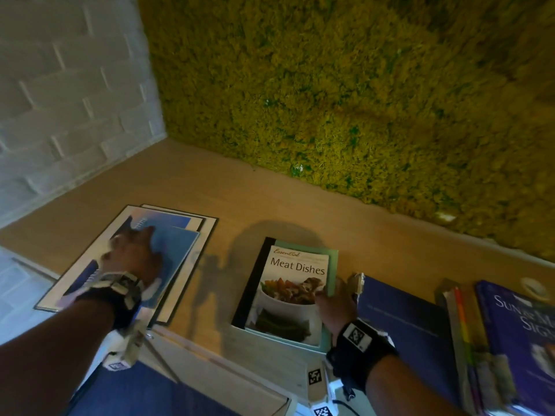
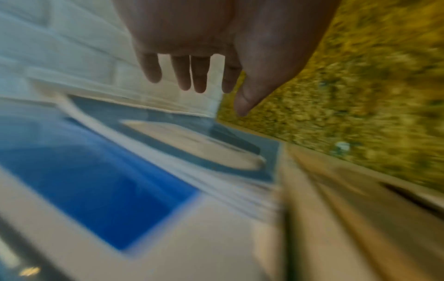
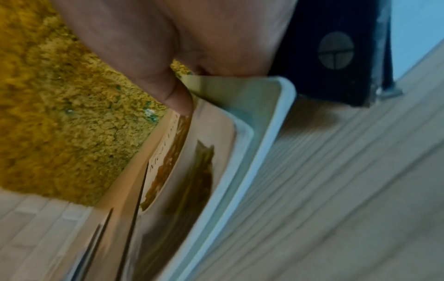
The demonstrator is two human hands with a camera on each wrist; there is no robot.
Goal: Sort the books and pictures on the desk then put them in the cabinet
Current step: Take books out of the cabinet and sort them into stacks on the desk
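Note:
A pile of flat pictures with blue prints and white borders lies at the desk's left end, with a blue spiral notebook on top. My left hand is spread over it with straight fingers; the blue picture lies below the palm, and contact is unclear. At the centre, the "Meat Dishes" book tops a pale green book and a black-spined one. My right hand grips this stack's right edge, thumb on the cover, fingers under the green book.
A large dark blue book lies right of my right hand, beside a pile of books at the far right. The wooden desk meets a moss wall behind and a white brick wall at left.

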